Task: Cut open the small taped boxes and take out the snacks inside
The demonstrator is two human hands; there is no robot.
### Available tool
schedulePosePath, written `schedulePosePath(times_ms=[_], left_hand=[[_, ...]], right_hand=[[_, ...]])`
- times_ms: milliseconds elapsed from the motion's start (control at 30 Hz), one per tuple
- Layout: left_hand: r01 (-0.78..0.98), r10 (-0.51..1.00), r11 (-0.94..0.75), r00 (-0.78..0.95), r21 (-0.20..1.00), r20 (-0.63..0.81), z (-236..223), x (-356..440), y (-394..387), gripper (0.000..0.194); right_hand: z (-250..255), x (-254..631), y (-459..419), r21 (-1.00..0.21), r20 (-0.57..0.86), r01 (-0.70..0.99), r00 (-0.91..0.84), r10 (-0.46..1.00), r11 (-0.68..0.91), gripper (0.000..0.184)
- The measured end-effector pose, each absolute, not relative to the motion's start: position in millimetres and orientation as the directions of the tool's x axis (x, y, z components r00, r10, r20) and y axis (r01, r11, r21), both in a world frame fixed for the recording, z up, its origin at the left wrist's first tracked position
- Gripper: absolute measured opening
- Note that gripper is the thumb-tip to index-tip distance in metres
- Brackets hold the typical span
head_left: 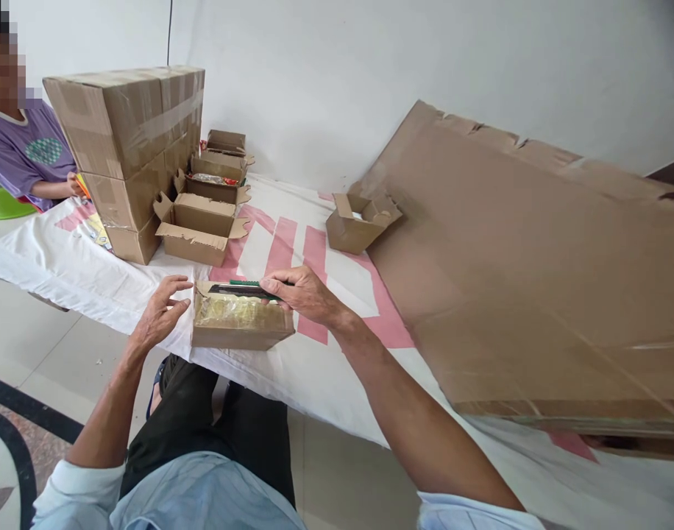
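Small box [240, 322]: brown cardboard, top glossy with tape, lying on the white sheet [66, 265] at its near edge.
Right hand [301, 293]: grip clamped on a green-black cutter [243, 288] across the box top.
Left hand [161, 313]: fingers apart, just beside the box's left end.
Room: bare sheet right of the box; big cardboard panel [524, 272] beyond.

A makeshift packing spot on a room's tiled floor [33, 353]: a printed sheet [55, 265] spread out, stacked taped cartons [127, 140], open small boxes [196, 228], flattened cardboard [524, 280] against a bare wall [342, 66].
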State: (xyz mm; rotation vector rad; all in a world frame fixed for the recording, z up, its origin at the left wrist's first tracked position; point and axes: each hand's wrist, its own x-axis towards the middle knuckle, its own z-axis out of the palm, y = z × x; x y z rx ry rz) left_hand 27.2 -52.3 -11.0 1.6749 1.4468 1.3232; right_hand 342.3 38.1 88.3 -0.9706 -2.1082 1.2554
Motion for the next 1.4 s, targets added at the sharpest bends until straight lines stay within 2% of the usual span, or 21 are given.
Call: schedulePosePath(times_ms=[100, 167, 267, 333, 467, 600, 667, 767, 867, 933, 1000, 1067, 1133, 1233, 1333, 1400], left_hand=[[0.564, 0.903, -0.28, -0.12, 0.777, 0.412, 1.1, 42.2, -61.8, 0.045], [0.655, 0.901, -0.258, -0.102, 0.71, 0.422, 5.2, 53.1, -63.9, 0.05], [0.693, 0.917, -0.222, -0.09, 0.686, 0.388, 3.9, 65.4, -59.9, 0.025], [0.661, 0.917, -0.218, -0.112, 0.718, 0.383, 0.7, 69.6, -54.9, 0.016], [0.497, 0.896, -0.198, -0.257, 0.845, 0.361, -1.6, 67.6, -49.8, 0.019], [0.3, 0.865, -0.128, -0.433, 0.945, 0.255, 0.9, 40.9, -66.8, 0.028], [0.268, 0.853, -0.069, -0.484, 0.961, 0.196, -0.6, 16.0, -86.8, 0.035], [0.321, 0.862, 0.111, -0.502, 0.941, 0.07, -8.7, -24.7, -125.3, 0.041], [0.491, 0.9, 0.328, -0.421, 0.807, -0.109, -18.5, -53.7, -160.6, 0.037], [0.679, 0.902, 0.406, -0.403, 0.611, -0.152, -22.1, -64.5, -174.9, 0.029], [0.799, 0.89, 0.448, -0.442, 0.401, -0.113, -21.9, -70.8, -179.7, 0.027], [0.828, 0.869, 0.472, -0.495, 0.303, -0.001, -17.9, -72.3, -175.3, 0.032], [0.845, 0.859, 0.415, -0.486, 0.338, 0.16, -11.4, -66.3, -163.2, 0.035], [0.844, 0.87, 0.147, -0.358, 0.516, 0.339, -0.4, -37.1, -135.3, 0.033], [0.706, 0.904, -0.082, -0.244, 0.704, 0.35, 8.9, 9.9, -102.3, 0.031], [0.608, 0.921, -0.139, -0.211, 0.781, 0.328, 12.6, 39.4, -80.0, 0.033]], right_hand=[[79.0, 345.1, 36.4, -0.901, 0.062, 0.322, -0.57, 0.819, 0.292, 0.067], [70.9, 344.3, 35.4, -0.908, 0.069, 0.316, -0.534, 0.842, 0.275, 0.069], [58.0, 340.7, 33.7, -0.921, 0.084, 0.294, -0.494, 0.865, 0.257, 0.069], [51.1, 338.4, 32.0, -0.926, 0.094, 0.279, -0.478, 0.873, 0.253, 0.069], [43.9, 336.5, 27.6, -0.932, 0.096, 0.269, -0.467, 0.879, 0.245, 0.069], [41.3, 338.9, 24.7, -0.94, 0.098, 0.252, -0.445, 0.89, 0.229, 0.07], [39.7, 341.7, 24.0, -0.942, 0.102, 0.248, -0.434, 0.895, 0.228, 0.071], [36.6, 347.2, 23.7, -0.945, 0.104, 0.245, -0.397, 0.912, 0.214, 0.071], [33.9, 352.1, 24.8, -0.949, 0.113, 0.235, -0.37, 0.922, 0.21, 0.067], [33.6, 353.7, 25.8, -0.947, 0.132, 0.229, -0.363, 0.922, 0.226, 0.064], [35.3, 354.3, 26.2, -0.943, 0.152, 0.228, -0.356, 0.922, 0.244, 0.061], [39.1, 354.7, 25.5, -0.938, 0.172, 0.229, -0.344, 0.923, 0.26, 0.06], [43.5, 355.4, 24.8, -0.933, 0.19, 0.234, -0.326, 0.926, 0.274, 0.062], [46.6, 357.4, 26.4, -0.929, 0.209, 0.241, -0.284, 0.936, 0.281, 0.067], [43.1, 360.6, 30.8, -0.929, 0.223, 0.246, -0.227, 0.948, 0.278, 0.068], [38.7, 363.6, 33.0, -0.932, 0.218, 0.248, -0.203, 0.955, 0.266, 0.066]])
